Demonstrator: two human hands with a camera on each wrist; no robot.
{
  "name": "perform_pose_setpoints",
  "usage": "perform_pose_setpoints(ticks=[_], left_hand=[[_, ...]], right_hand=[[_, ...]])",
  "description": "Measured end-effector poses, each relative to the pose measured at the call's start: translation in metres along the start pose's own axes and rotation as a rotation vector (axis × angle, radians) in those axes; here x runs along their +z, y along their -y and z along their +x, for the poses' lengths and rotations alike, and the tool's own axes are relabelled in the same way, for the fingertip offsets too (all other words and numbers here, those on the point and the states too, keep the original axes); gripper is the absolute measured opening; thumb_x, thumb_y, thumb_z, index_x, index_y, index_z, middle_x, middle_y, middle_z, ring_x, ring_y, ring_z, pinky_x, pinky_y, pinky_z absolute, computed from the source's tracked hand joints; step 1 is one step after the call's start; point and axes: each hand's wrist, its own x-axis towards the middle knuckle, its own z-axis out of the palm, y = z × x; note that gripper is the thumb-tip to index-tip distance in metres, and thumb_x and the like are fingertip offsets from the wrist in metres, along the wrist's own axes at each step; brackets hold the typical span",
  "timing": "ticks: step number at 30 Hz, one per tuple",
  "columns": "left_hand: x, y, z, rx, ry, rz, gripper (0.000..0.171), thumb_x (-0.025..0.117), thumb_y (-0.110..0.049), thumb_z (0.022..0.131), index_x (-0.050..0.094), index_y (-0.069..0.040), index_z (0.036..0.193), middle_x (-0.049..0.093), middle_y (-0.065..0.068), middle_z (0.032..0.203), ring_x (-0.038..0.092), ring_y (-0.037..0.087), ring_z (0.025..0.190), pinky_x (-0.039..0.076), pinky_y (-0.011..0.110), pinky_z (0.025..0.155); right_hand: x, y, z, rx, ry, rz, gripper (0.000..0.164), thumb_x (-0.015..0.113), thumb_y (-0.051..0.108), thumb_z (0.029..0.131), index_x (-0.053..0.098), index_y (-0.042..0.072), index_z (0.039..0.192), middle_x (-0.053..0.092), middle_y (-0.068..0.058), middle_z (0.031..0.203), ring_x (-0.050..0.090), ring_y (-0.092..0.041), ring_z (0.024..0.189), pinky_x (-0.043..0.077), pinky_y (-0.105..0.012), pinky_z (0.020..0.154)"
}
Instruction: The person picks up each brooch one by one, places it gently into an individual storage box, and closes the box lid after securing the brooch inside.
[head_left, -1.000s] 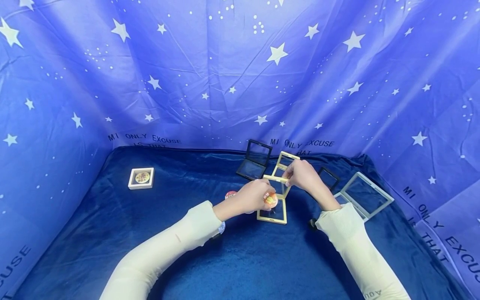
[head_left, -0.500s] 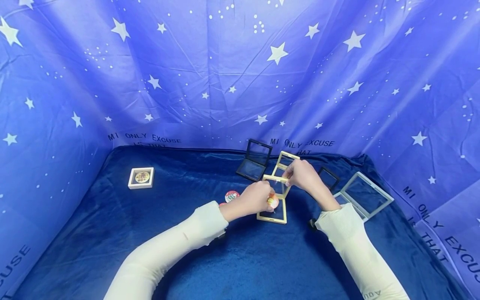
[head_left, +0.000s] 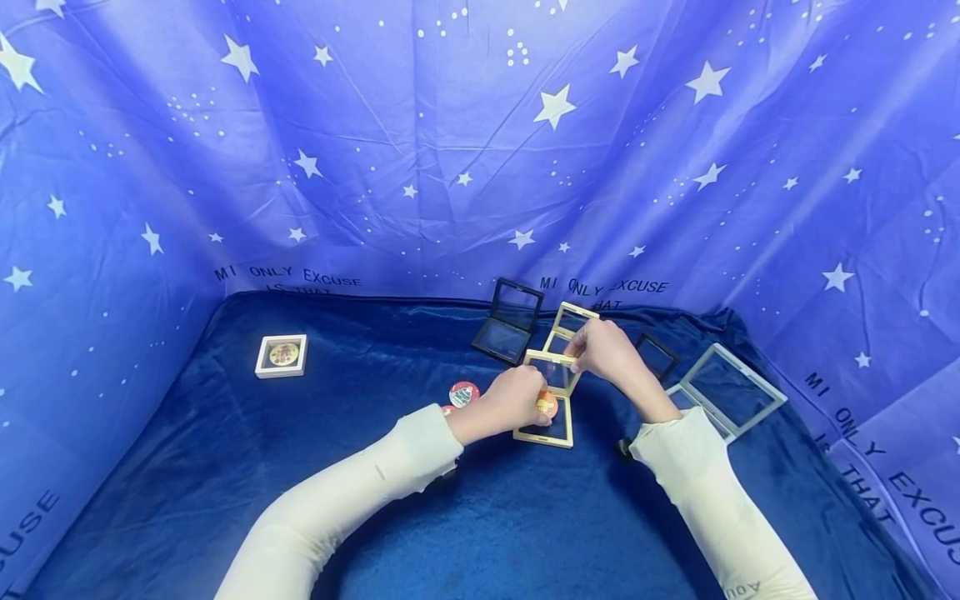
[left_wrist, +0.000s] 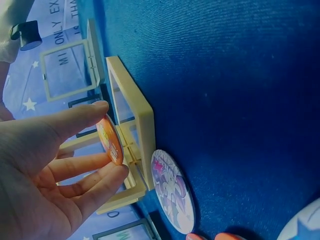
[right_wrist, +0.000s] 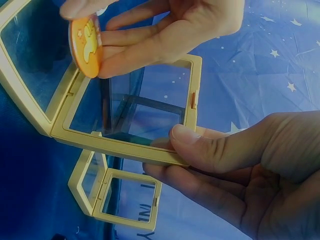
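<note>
My left hand (head_left: 506, 398) pinches an orange round badge (left_wrist: 111, 140) by its edge, thumb on one side and fingertips on the other. The badge is held over the lower half of a hinged yellow display frame (right_wrist: 120, 151) with clear film panels. My right hand (head_left: 609, 350) grips the raised lid of that frame at its corner, thumb on the near side, fingers behind. The frame's lower half lies on the blue cloth. Beside it, a badge with a purple cartoon figure (left_wrist: 172, 192) shows in the left wrist view. A red and white badge (head_left: 463, 393) lies left of my left hand.
Behind stand a smaller yellow frame (head_left: 577, 310) and an unfolded black frame (head_left: 517, 304). To the right are another dark frame (head_left: 658, 354) and a large pale grey one (head_left: 738, 392). A white case (head_left: 282, 357) with a gold disc inside lies far left.
My left hand has shifted slightly right with the orange badge, further over the frame's lower half, uncovering the red and white badge. My right hand has stayed on the lid.
</note>
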Motion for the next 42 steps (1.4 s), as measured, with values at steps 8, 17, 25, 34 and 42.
perform_pose_setpoints(ticks=[8,17,25,34,42], left_hand=[[0.004,-0.001,0.002,-0.012,0.001,0.001,0.032,0.087,-0.043,0.08,0.075,-0.014,0.086,0.064,-0.004,0.074,0.056,0.009,0.066,0.047,0.026,0.06],[0.008,-0.002,0.003,-0.042,0.027,0.01,0.035,0.086,-0.045,0.079,0.072,-0.014,0.081,0.064,-0.003,0.077,0.056,0.009,0.067,0.047,0.027,0.061],[0.012,-0.004,0.002,-0.038,0.029,0.023,0.035,0.085,-0.045,0.081,0.073,-0.013,0.086,0.066,-0.001,0.081,0.057,0.01,0.066,0.047,0.027,0.059],[0.016,-0.004,0.001,-0.035,0.028,0.081,0.037,0.081,-0.049,0.084,0.074,-0.014,0.085,0.066,-0.001,0.083,0.057,0.009,0.066,0.048,0.026,0.059],[0.019,-0.006,0.0,-0.023,0.007,0.114,0.038,0.08,-0.051,0.084,0.077,-0.014,0.089,0.073,0.001,0.095,0.064,0.011,0.076,0.053,0.027,0.067]], right_hand=[[0.0,-0.001,0.001,0.009,0.0,0.0,0.012,0.079,-0.002,0.083,0.08,-0.001,0.095,0.078,-0.015,0.091,0.072,-0.025,0.079,0.059,-0.045,0.078],[0.0,0.0,0.001,0.015,0.001,-0.001,0.013,0.079,-0.001,0.084,0.079,-0.001,0.097,0.078,-0.016,0.095,0.073,-0.027,0.082,0.059,-0.045,0.079],[0.0,0.001,0.001,0.025,0.004,-0.003,0.012,0.079,-0.001,0.084,0.08,0.0,0.096,0.078,-0.015,0.094,0.073,-0.027,0.083,0.059,-0.046,0.08],[0.0,0.002,0.0,0.023,0.002,-0.003,0.011,0.079,-0.002,0.084,0.08,0.0,0.094,0.078,-0.015,0.091,0.073,-0.026,0.081,0.058,-0.045,0.079],[0.0,0.001,-0.001,0.022,-0.001,0.0,0.013,0.079,-0.002,0.083,0.08,0.0,0.096,0.078,-0.017,0.096,0.073,-0.028,0.084,0.059,-0.046,0.08]])
